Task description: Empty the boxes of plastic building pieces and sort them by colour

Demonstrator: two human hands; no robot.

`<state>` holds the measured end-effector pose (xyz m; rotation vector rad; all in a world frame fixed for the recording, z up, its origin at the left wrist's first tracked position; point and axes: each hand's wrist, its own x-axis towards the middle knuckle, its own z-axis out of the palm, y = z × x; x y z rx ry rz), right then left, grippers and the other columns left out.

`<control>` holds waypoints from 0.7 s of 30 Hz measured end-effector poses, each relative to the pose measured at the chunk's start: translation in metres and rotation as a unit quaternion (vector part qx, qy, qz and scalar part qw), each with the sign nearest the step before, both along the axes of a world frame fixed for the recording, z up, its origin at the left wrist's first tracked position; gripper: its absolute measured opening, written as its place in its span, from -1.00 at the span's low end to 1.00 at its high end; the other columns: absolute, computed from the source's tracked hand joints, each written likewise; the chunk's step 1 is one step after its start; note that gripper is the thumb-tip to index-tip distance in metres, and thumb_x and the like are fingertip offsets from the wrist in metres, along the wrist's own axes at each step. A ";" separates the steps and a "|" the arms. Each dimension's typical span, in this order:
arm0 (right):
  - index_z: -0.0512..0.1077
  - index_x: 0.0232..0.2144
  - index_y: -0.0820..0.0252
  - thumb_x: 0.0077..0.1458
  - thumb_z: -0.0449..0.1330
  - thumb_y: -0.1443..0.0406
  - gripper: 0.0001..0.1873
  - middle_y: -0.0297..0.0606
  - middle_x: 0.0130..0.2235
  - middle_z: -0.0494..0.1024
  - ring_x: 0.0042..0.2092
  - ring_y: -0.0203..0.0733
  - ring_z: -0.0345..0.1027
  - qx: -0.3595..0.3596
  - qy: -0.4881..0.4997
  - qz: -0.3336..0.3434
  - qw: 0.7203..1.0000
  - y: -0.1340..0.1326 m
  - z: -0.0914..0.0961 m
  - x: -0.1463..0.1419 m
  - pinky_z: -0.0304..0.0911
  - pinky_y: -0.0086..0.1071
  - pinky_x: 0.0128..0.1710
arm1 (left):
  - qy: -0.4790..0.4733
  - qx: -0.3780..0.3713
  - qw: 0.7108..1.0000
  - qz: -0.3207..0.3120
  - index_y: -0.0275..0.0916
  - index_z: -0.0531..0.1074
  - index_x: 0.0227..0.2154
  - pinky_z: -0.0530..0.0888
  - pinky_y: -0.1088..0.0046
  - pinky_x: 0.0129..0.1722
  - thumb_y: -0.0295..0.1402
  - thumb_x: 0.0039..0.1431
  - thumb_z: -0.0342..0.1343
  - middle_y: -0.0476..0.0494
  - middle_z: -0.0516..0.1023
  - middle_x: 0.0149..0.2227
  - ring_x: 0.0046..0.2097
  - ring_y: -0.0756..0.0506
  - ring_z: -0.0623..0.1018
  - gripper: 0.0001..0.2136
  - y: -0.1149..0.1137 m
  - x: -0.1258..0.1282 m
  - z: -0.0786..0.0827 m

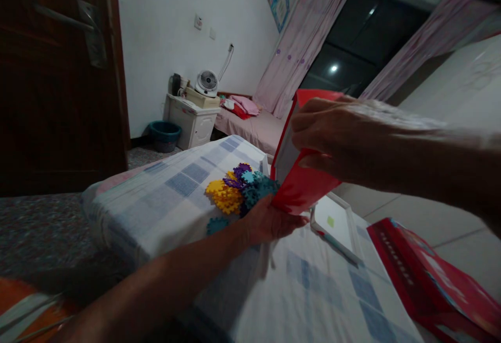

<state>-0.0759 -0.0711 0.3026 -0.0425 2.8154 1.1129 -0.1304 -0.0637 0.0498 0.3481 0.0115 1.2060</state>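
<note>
A tilted red box [309,181] with a pale grey inside hangs over the bed, its open side towards a heap of plastic pieces. My right hand [324,129] is closed round its upper part. Under its lower corner lies my left hand [274,223], with the box's edge between thumb and stretched fingers. Yellow gear-shaped pieces [225,194], purple pieces [234,180] and teal pieces [258,186] are heaped on the checked sheet, just beyond my left wrist. A separate teal piece [216,225] lies nearer my forearm. The box hides part of the heap.
On the sheet [313,280], right of my hands, rests a shallow white tray-like box [332,220]. A larger red box [434,275] stands at the bed's right edge. Behind are a white cabinet [193,123] with a fan [207,82], and a blue-green bucket [165,137].
</note>
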 end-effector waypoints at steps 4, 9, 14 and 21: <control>0.43 -0.41 0.31 0.01 0.17 0.37 -0.93 -0.36 -0.32 0.40 -0.17 -0.27 0.26 0.008 0.005 -0.002 1.000 -0.006 -0.003 0.001 0.19 -0.30 -0.11 | 0.005 0.007 1.000 -0.007 -0.57 0.30 0.02 0.47 0.48 -0.35 -0.11 0.22 -0.16 -0.50 0.54 -0.16 -0.22 -0.16 0.59 -0.44 -0.001 0.004 -0.005; 0.42 -0.50 0.30 0.11 0.08 0.28 -0.77 -0.38 -0.36 0.41 -0.19 -0.30 0.28 0.012 0.012 -0.024 1.000 0.001 -0.004 0.016 0.20 -0.38 -0.20 | 0.032 0.007 0.997 -0.065 -0.59 0.30 -0.01 0.45 0.47 -0.33 -0.10 0.18 -0.12 -0.53 0.54 -0.17 -0.17 -0.19 0.57 -0.43 0.001 0.009 -0.010; 0.39 -0.54 0.29 0.29 -0.26 0.15 -0.42 -0.37 -0.43 0.36 -0.35 -0.41 0.28 -0.040 0.049 0.017 0.998 -0.012 -0.009 0.040 0.20 -0.39 -0.24 | 0.054 0.003 0.997 -0.058 -0.53 0.36 -0.06 0.43 0.45 -0.35 -0.13 0.19 -0.14 -0.47 0.55 -0.17 -0.17 -0.18 0.57 -0.49 0.003 0.011 -0.010; 0.45 -0.45 0.05 0.16 0.05 0.08 -0.71 -0.37 -0.37 0.48 -0.38 -0.30 0.28 -0.100 0.101 0.068 0.988 0.009 -0.028 0.106 0.22 -0.33 -0.29 | 0.148 0.003 0.987 -0.068 -0.41 0.43 -0.14 0.37 0.43 -0.24 -0.12 0.09 -0.05 -0.37 0.54 -0.13 -0.14 -0.16 0.54 -0.55 0.001 0.025 -0.020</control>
